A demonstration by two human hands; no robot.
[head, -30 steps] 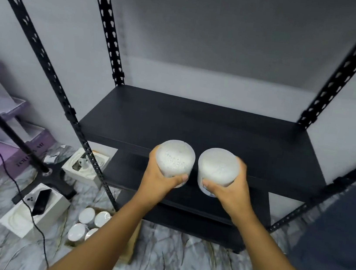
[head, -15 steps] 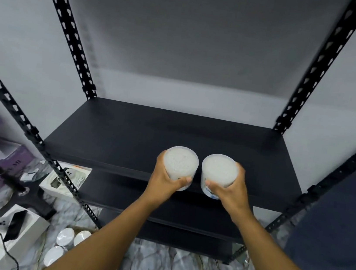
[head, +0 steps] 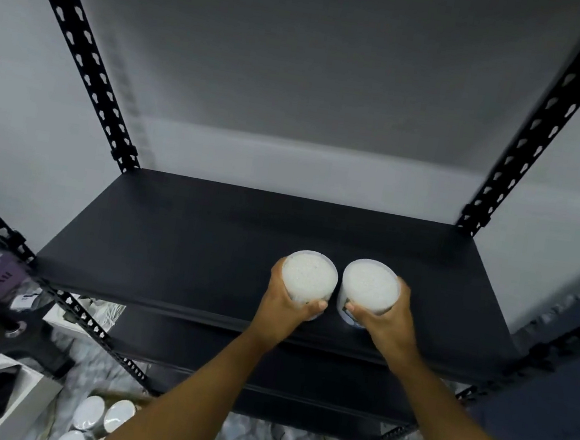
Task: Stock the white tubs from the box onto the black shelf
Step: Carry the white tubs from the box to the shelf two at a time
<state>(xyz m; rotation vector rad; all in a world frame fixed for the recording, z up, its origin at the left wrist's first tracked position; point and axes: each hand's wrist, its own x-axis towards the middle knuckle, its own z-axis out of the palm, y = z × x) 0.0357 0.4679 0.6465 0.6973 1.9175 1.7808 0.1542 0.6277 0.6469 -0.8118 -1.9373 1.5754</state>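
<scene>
Left hand: grasps the left white tub, fingers wrapped round its side.
Right hand: grasps the right white tub likewise.
Tubs: upright, side by side, almost touching, over the front of the black shelf.
Box: on the floor below left, more white tubs inside.

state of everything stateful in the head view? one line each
left hand: grips the left white tub
right hand: grips the right white tub
left white tub: upright, lidded, held over the shelf
right white tub: upright, lidded, held beside the left one
black shelf: board bare apart from the held tubs
box: open, tubs left inside
</scene>
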